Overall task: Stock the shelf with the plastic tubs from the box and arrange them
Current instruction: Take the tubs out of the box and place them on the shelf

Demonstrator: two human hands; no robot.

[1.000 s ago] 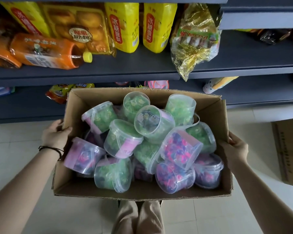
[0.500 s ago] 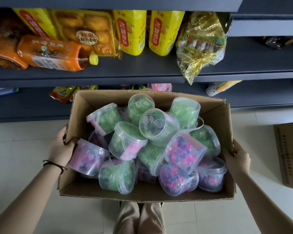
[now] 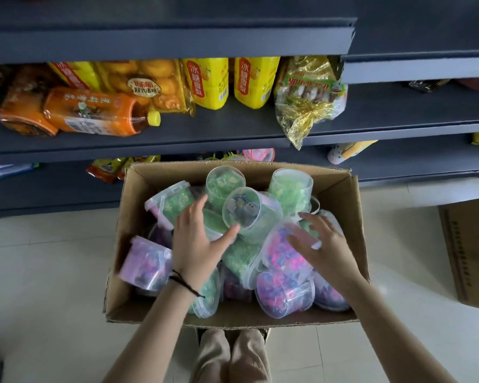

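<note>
**Plastic tubs [image 3: 284, 293] piled in the cardboard box [image 3: 138, 194] below the shelf [image 3: 233, 128]**

Clear lidded tubs, some filled with green pieces and some with pink and blue, lie jumbled at all angles in the open box, which sits in front of the dark shelf over the tiled floor [image 3: 39, 272]. The left hand [image 3: 197, 244], a black cord at its wrist, is flat with fingers spread above the green tubs, thumb beside a tilted clear tub [image 3: 246, 214]; it grips nothing. The right hand [image 3: 324, 244], fingers spread and slightly blurred, is over a pink-and-blue tub [image 3: 282, 252] and holds nothing. Whether either hand touches a tub cannot be told. On the shelf lie an orange bottle [image 3: 94, 113], yellow bottles [image 3: 209, 84] and a gold foil packet [image 3: 307, 103]
</note>
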